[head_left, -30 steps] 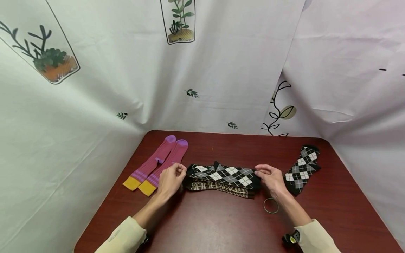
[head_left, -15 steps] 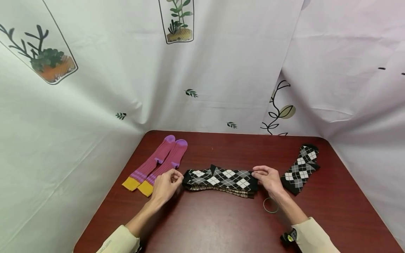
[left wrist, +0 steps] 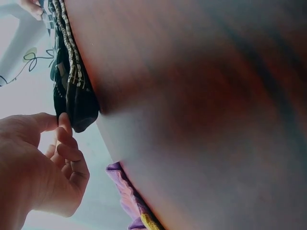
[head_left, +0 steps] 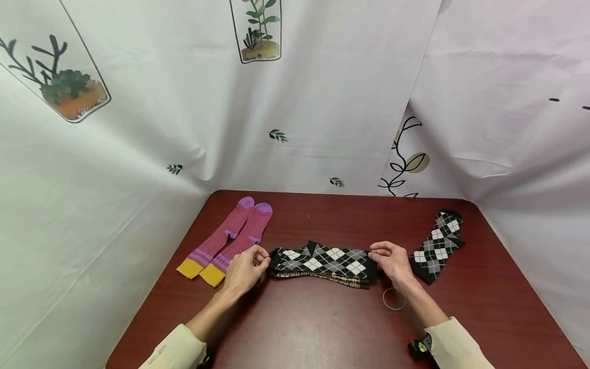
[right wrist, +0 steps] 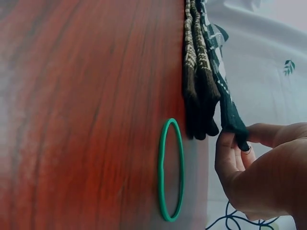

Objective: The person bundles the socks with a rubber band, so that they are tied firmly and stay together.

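Observation:
A black, grey and white argyle sock lies stretched sideways over brown-and-cream patterned socks, which show only along its near edge in the head view. My left hand pinches the argyle sock's left end between thumb and forefinger. At the other end, my right hand pinches the black cuff. The right wrist view shows that cuff raised off the patterned socks stacked beneath. In the left wrist view the sock's black end meets the fingertips.
Two pink socks with yellow ends lie on the left of the dark red table. A second argyle sock lies at the right. A green elastic band sits close by my right wrist. White patterned cloth hangs behind.
Both hands have brought the argyle sock slightly nearer and left, so it covers more of the patterned socks. Over the last half second it has barely moved.

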The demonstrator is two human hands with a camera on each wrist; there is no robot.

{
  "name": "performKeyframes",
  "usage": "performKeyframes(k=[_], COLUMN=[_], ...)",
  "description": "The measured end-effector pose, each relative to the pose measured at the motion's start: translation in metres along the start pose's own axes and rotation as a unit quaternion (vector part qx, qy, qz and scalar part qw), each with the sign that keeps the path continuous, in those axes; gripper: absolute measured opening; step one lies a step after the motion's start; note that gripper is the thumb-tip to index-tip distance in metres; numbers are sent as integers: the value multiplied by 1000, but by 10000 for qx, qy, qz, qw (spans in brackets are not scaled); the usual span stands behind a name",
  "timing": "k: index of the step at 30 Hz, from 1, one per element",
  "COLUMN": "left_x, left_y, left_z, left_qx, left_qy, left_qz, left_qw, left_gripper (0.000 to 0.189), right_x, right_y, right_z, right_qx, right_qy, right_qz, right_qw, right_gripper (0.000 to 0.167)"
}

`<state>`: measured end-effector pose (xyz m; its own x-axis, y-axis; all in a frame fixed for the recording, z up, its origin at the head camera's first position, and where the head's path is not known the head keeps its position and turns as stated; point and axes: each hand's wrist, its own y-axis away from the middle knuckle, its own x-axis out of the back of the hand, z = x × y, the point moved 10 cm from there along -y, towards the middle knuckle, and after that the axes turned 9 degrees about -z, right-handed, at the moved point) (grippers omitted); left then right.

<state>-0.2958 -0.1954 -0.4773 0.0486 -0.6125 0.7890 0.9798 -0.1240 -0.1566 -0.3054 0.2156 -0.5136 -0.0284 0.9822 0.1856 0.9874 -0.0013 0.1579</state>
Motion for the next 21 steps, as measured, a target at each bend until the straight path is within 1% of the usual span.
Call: performKeyframes(k=[5, 10, 14, 17, 21], left_x=[-4, -7, -7, -7, -7], left_y=[-1, -2, -1, 0, -2], left_z=[-1, -2, 0, 3, 6], left_qx=[63, 121, 148, 95, 47], left_qy=[-203, -434, -660, -801, -907], left_qz=[-210, -374, -378, -322, -291], left_qw=[9996, 9983, 9970, 9962, 9954], left_gripper=[12, 18, 21, 21, 18], right_x=[-1, -2, -2, -3, -5], right_y=[0, -1, 0, 1, 1], right_z=[4, 6, 3, 3, 3], right_qx=[11, 41, 101, 131, 174], right_qy=[144, 361, 731, 1024, 1274], right_qz=[-44, -45, -11, -20, -86], right_qw=[9999, 9993, 9973, 9947, 9917], right_gripper=[27, 27, 27, 27, 27])
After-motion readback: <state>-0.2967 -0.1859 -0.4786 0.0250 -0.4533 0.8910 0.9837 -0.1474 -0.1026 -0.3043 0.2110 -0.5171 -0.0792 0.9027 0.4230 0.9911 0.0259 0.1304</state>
